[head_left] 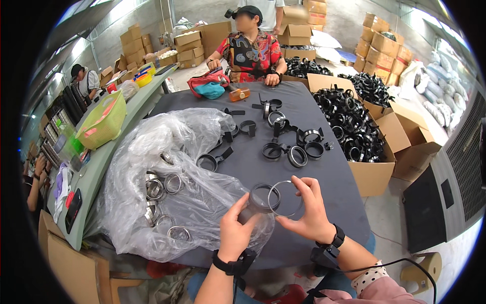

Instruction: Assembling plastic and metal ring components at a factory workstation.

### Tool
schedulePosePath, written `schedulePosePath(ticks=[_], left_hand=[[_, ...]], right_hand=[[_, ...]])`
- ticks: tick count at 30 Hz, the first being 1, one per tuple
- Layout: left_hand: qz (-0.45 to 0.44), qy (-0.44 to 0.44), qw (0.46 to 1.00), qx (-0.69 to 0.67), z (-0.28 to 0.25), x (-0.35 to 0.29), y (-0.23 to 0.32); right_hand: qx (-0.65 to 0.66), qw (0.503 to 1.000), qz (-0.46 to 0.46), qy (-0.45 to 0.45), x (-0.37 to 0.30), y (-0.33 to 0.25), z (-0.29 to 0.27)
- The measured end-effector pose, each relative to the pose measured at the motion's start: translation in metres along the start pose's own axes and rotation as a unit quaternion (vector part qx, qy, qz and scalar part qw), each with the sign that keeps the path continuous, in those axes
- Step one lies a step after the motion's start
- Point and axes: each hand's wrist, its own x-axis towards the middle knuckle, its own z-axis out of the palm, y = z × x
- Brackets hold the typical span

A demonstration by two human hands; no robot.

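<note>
My left hand [236, 228] grips a dark round ring-shaped collar [254, 203] at its left side, above the near part of the table. Right beside it, my right hand [313, 215] pinches a thin metal ring [279, 183] between thumb and fingers, upright at the collar's right edge. Whether the two touch I cannot tell. To the left, a clear plastic bag [167, 131] lies spread, with several silver rings [173, 184] on it. Beyond my hands lie several black ring clamps with straps [297, 156], another black clamp [207, 161] being by the bag.
A dark-covered table [329, 202] spans the front. Open cartons full of black clamps [354, 131] stand along its right side. Across it sits a person [253, 50] near a red bag [202, 81]. A green bench with a yellow-green basket [104, 119] runs along the left.
</note>
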Motion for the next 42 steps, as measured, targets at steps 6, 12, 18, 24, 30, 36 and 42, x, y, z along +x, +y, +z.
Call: schedulePosePath(ticks=[6,12,18,24,30,36,42], left_hand=[[-0.047,-0.042,0.998,-0.008,0.0,-0.002,0.013],[-0.045,-0.064,0.997,0.008,-0.002,-0.005,0.016],[0.017,-0.055,0.998,0.03,-0.006,-0.008,0.024],[0.037,-0.089,0.995,0.024,-0.007,-0.01,0.03],[0.061,-0.095,0.992,0.052,-0.005,-0.012,0.029],[0.043,-0.085,0.989,0.112,-0.003,-0.01,0.023],[-0.018,-0.189,0.979,0.074,-0.006,-0.011,0.037]], right_hand=[[-0.198,0.979,-0.041,0.039,0.019,-0.021,-0.009],[-0.288,0.945,-0.151,0.043,0.023,-0.028,-0.021],[-0.129,0.987,-0.094,-0.013,0.014,-0.031,-0.027],[-0.001,0.989,-0.049,-0.137,0.003,-0.003,-0.025],[-0.018,0.979,-0.068,-0.192,0.0,-0.005,-0.017],[-0.057,0.982,-0.06,-0.172,-0.008,0.002,-0.005],[-0.062,0.968,-0.107,-0.218,-0.002,-0.003,-0.013]])
